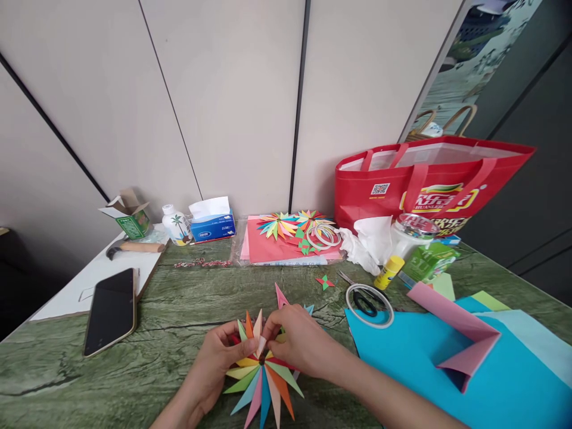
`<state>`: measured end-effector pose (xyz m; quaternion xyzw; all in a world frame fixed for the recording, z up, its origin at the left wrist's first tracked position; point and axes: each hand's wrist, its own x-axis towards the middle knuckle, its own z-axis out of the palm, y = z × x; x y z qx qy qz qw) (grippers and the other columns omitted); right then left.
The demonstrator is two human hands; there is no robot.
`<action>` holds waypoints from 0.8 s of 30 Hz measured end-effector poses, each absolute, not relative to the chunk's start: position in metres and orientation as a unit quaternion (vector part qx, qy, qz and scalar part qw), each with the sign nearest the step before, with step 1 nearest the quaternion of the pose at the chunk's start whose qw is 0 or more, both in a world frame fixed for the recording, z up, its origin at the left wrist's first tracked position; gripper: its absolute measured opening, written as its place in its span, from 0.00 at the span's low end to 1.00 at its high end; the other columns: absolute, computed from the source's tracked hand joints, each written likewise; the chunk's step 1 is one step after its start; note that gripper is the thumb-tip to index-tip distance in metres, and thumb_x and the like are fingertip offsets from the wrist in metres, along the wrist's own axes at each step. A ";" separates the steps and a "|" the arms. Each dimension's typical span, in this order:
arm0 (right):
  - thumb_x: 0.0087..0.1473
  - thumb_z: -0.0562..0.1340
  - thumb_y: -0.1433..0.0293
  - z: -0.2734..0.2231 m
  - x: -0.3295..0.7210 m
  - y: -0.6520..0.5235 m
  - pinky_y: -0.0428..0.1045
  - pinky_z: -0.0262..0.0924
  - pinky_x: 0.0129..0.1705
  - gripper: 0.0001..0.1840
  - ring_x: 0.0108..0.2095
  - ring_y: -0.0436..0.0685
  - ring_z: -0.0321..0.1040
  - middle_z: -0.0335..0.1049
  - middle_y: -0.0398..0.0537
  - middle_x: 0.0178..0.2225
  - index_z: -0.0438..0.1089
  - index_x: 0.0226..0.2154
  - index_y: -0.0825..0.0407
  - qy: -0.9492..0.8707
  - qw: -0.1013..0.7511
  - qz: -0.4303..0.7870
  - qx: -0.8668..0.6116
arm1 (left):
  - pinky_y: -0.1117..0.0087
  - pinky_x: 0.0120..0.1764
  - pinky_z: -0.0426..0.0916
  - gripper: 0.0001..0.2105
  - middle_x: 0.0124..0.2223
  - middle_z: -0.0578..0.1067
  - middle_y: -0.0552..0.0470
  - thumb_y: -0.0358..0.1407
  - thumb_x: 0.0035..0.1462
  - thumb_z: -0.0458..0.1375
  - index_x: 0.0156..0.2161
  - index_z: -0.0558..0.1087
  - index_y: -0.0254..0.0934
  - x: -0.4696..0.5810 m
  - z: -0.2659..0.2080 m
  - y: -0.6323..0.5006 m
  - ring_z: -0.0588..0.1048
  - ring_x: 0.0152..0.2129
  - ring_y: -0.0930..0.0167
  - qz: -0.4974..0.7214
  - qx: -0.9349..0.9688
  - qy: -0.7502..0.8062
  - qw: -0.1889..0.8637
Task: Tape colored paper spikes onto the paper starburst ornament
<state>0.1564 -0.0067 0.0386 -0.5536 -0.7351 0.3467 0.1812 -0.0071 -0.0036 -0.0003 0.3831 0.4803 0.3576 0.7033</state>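
A many-pointed folded paper star (263,390) in several colours is at the front middle of the table. My left hand (220,354) grips its upper left side, thumb pressed near the centre. My right hand (297,339) has its fingers pinched at the upper right, by a small whitish paper piece (261,344) close to the star's centre. Whether that piece is part of the star I cannot tell. Just beyond my right hand, a pink folded point (280,296) sticks up. My hands hide part of the star.
Scissors (366,301) lie with a tape roll (385,325) to the right, near a glue stick (389,272) and blue paper (402,363). A phone (111,310) and hammer (136,247) lie left. Finished stars (277,225), a tissue pack (213,226) and a red bag (384,193) stand behind.
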 end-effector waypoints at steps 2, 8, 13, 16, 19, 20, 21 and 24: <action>0.41 0.58 0.76 0.037 0.156 -0.006 0.43 0.57 0.31 0.11 0.28 0.52 0.70 0.76 0.47 0.27 0.76 0.25 0.53 -0.726 0.184 0.367 -0.551 | 0.75 0.24 0.62 0.13 0.23 0.77 0.50 0.36 0.32 0.69 0.27 0.77 0.33 -0.007 -0.001 -0.004 0.71 0.18 0.74 0.359 0.378 0.479 0.706; 0.41 0.58 0.76 0.029 0.157 0.000 0.42 0.57 0.29 0.11 0.28 0.52 0.70 0.76 0.48 0.27 0.76 0.26 0.56 -0.713 0.168 0.415 -0.540 | 0.76 0.22 0.62 0.13 0.21 0.76 0.52 0.36 0.29 0.70 0.24 0.76 0.33 -0.003 0.003 -0.004 0.70 0.16 0.75 0.363 0.363 0.482 0.710; 0.43 0.58 0.73 0.027 0.158 0.000 0.42 0.56 0.29 0.11 0.27 0.52 0.68 0.75 0.48 0.26 0.76 0.26 0.56 -0.727 0.154 0.408 -0.530 | 0.76 0.22 0.62 0.15 0.22 0.77 0.51 0.37 0.27 0.70 0.24 0.76 0.33 -0.003 0.001 -0.004 0.70 0.17 0.75 0.371 0.355 0.486 0.708; 0.42 0.58 0.72 0.028 0.159 -0.001 0.42 0.55 0.30 0.10 0.28 0.51 0.67 0.75 0.46 0.27 0.75 0.25 0.56 -0.732 0.153 0.401 -0.529 | 0.76 0.22 0.63 0.15 0.22 0.77 0.51 0.38 0.29 0.70 0.26 0.76 0.33 -0.003 -0.001 -0.004 0.71 0.17 0.74 0.371 0.362 0.481 0.707; 0.40 0.59 0.72 0.029 0.159 -0.001 0.42 0.54 0.28 0.09 0.28 0.51 0.65 0.73 0.45 0.27 0.74 0.25 0.55 -0.724 0.142 0.410 -0.537 | 0.76 0.23 0.63 0.14 0.22 0.77 0.51 0.39 0.31 0.69 0.26 0.76 0.33 -0.003 0.000 -0.004 0.71 0.18 0.74 0.366 0.376 0.483 0.701; 0.40 0.59 0.71 0.029 0.159 0.000 0.42 0.53 0.27 0.09 0.28 0.51 0.65 0.73 0.45 0.27 0.74 0.25 0.56 -0.721 0.140 0.407 -0.543 | 0.76 0.22 0.63 0.14 0.22 0.76 0.52 0.39 0.32 0.69 0.26 0.76 0.33 -0.003 0.000 -0.004 0.70 0.18 0.74 0.366 0.381 0.484 0.698; 0.40 0.59 0.70 0.028 0.159 0.000 0.42 0.52 0.26 0.08 0.28 0.51 0.64 0.72 0.45 0.27 0.73 0.24 0.56 -0.719 0.140 0.403 -0.548 | 0.76 0.22 0.62 0.14 0.21 0.76 0.52 0.40 0.32 0.69 0.26 0.76 0.33 -0.002 0.000 -0.005 0.70 0.17 0.74 0.365 0.384 0.485 0.695; 0.42 0.59 0.68 0.024 0.158 0.000 0.42 0.49 0.23 0.09 0.27 0.51 0.63 0.71 0.45 0.25 0.72 0.22 0.56 -0.722 0.138 0.386 -0.557 | 0.76 0.22 0.62 0.14 0.20 0.75 0.53 0.40 0.31 0.69 0.25 0.75 0.33 -0.002 0.000 -0.005 0.69 0.17 0.74 0.365 0.389 0.489 0.690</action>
